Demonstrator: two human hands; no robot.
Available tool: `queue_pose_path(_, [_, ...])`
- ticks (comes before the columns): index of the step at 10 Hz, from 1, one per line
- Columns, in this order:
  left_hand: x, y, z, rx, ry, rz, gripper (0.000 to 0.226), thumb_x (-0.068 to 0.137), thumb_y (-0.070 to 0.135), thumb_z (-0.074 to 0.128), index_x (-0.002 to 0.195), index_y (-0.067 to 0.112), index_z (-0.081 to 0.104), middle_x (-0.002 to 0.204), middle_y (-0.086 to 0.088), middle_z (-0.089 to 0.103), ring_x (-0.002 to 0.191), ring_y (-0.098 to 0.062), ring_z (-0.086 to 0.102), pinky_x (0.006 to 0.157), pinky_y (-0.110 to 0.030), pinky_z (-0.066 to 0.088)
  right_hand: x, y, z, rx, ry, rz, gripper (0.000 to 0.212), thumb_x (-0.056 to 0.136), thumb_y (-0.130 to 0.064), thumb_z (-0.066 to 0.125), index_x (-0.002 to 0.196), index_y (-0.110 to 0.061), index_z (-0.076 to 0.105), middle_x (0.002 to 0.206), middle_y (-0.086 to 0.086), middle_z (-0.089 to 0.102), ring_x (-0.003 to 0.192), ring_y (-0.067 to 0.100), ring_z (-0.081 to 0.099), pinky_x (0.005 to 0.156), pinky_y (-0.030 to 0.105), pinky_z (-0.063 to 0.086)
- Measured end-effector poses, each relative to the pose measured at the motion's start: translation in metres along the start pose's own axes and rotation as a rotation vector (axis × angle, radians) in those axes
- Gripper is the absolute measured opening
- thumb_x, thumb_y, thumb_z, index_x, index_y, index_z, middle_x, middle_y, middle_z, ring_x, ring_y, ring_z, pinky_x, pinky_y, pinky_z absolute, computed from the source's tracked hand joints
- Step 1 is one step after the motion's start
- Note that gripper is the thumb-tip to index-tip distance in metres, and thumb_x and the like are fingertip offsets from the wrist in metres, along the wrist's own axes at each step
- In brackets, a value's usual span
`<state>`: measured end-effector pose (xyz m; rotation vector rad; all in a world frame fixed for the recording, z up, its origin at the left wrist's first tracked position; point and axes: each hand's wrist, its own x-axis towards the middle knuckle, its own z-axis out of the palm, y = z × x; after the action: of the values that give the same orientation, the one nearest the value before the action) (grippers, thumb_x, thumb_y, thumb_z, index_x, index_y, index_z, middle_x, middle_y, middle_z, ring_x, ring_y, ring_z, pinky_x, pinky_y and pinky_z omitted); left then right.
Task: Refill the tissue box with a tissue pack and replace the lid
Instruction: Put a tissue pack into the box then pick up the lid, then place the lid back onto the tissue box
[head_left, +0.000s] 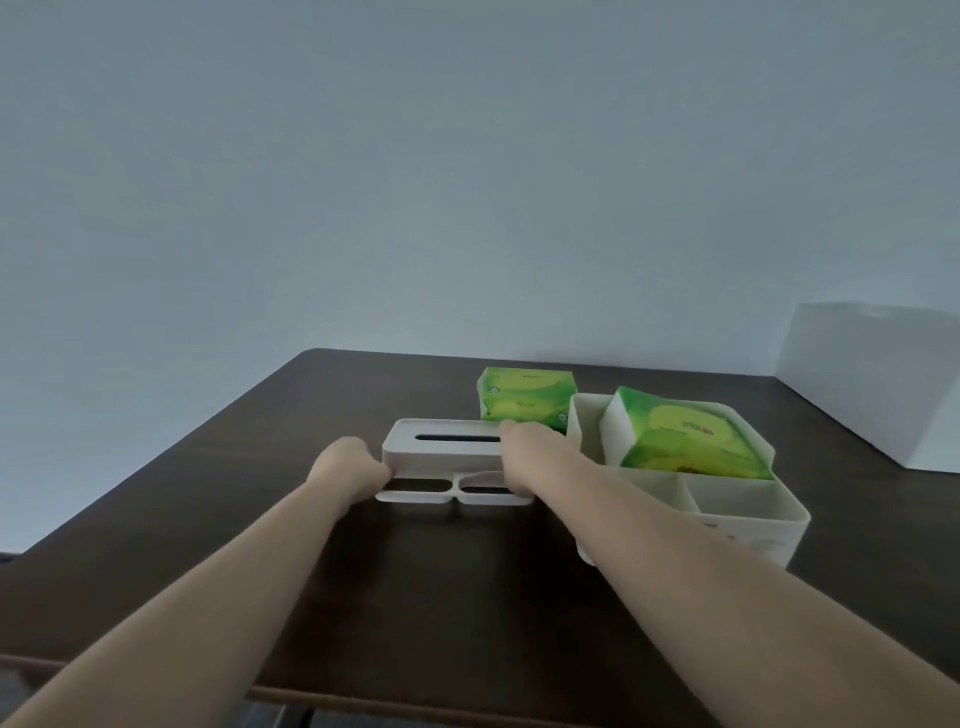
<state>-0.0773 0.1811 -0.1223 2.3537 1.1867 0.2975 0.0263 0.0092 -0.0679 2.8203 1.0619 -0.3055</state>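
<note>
A white lid (441, 452) with a dark slot on top and two openings in its front flange lies on the dark table. My left hand (345, 465) grips its left end and my right hand (524, 452) grips its right end. To the right stands the open white tissue box (748, 512) with a divider. A green tissue pack (691, 441) sits tilted in the box's rear compartment, sticking up above the rim. A second green tissue pack (524, 397) lies on the table behind the lid.
The dark brown table (441, 597) reaches to a near edge at the bottom. A large white box (872, 379) stands at the far right against the plain pale wall.
</note>
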Motion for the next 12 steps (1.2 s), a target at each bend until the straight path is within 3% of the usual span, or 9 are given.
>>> queue_pose_path(1, [0.001,0.002,0.0,-0.04,-0.018,-0.012,0.035,0.085,0.027,0.055,0.058,0.009,0.043,0.058,-0.003,0.043,0.051,-0.018,0.04,0.046,-0.026,0.032,0.0,0.001,0.003,0.091,0.053,0.006,0.056,0.083,0.0,0.058,0.132,-0.008,0.034,0.107,0.011,0.06,0.086,0.026,0.058,0.073,0.034,0.049])
queue_pose_path(2, [0.0,0.0,0.0,-0.039,0.024,-0.012,0.042,0.088,0.028,0.053,0.054,0.01,0.037,0.054,-0.003,0.038,0.049,-0.018,0.036,0.045,-0.025,0.029,0.0,0.004,0.009,0.166,0.112,-0.026,0.049,0.087,-0.003,0.052,0.133,-0.007,0.034,0.081,0.005,0.05,0.082,0.026,0.05,0.074,0.033,0.045])
queue_pose_path(3, [-0.004,-0.002,-0.01,-0.004,0.068,-0.007,0.046,0.087,0.03,0.055,0.051,0.01,0.035,0.051,-0.003,0.038,0.047,-0.019,0.036,0.044,-0.024,0.028,-0.009,0.005,-0.001,0.237,0.146,-0.033,0.038,0.086,-0.002,0.055,0.124,-0.004,0.048,0.077,0.006,0.05,0.083,0.026,0.053,0.071,0.031,0.043])
queue_pose_path(5, [-0.025,0.021,-0.046,-0.058,0.12,0.014,0.032,0.085,0.022,0.058,0.056,0.01,0.05,0.055,-0.002,0.05,0.06,-0.024,0.052,0.051,-0.025,0.036,-0.048,0.021,-0.044,0.416,0.212,-0.115,0.038,0.087,0.0,0.054,0.124,0.001,0.053,0.103,0.019,0.064,0.063,0.021,0.054,0.049,0.023,0.045])
queue_pose_path(7, [-0.059,0.071,-0.072,-0.166,0.147,0.104,0.027,0.08,0.015,0.057,0.055,0.01,0.049,0.052,-0.004,0.05,0.051,-0.021,0.048,0.049,-0.023,0.035,-0.082,0.065,-0.073,0.443,0.281,-0.061,0.044,0.081,0.006,0.049,0.123,-0.002,0.056,0.12,0.023,0.061,0.092,0.032,0.064,0.07,0.038,0.053])
queue_pose_path(8, [-0.075,0.1,-0.072,-0.216,0.145,0.153,0.026,0.079,0.015,0.058,0.055,0.009,0.047,0.055,-0.006,0.049,0.062,-0.027,0.05,0.058,-0.025,0.038,-0.104,0.097,-0.076,0.498,0.316,-0.063,0.037,0.086,0.002,0.047,0.121,-0.003,0.056,0.114,0.017,0.056,0.076,0.027,0.056,0.059,0.032,0.05])
queue_pose_path(9, [-0.09,0.128,-0.061,-0.231,0.116,0.196,0.027,0.08,0.014,0.058,0.055,0.01,0.047,0.055,-0.006,0.048,0.064,-0.027,0.051,0.06,-0.025,0.038,-0.117,0.129,-0.075,0.538,0.362,-0.036,0.038,0.085,0.003,0.045,0.121,-0.003,0.056,0.113,0.021,0.055,0.07,0.025,0.051,0.048,0.026,0.042])
queue_pose_path(11, [-0.11,0.171,-0.022,-0.26,-0.002,0.234,0.026,0.078,0.011,0.055,0.055,0.012,0.044,0.055,-0.003,0.043,0.051,-0.018,0.039,0.049,-0.023,0.03,-0.134,0.189,-0.057,0.617,0.354,0.044,0.044,0.081,0.005,0.048,0.124,-0.001,0.054,0.123,0.025,0.057,0.077,0.027,0.056,0.058,0.028,0.039])
queue_pose_path(12, [-0.115,0.18,-0.007,-0.334,-0.12,0.235,0.028,0.076,0.011,0.062,0.058,0.014,0.041,0.056,-0.004,0.039,0.047,-0.018,0.033,0.047,-0.023,0.027,-0.142,0.206,-0.042,0.612,0.318,0.082,0.054,0.081,-0.001,0.054,0.133,-0.013,0.051,0.11,0.013,0.06,0.076,0.023,0.055,0.064,0.03,0.044])
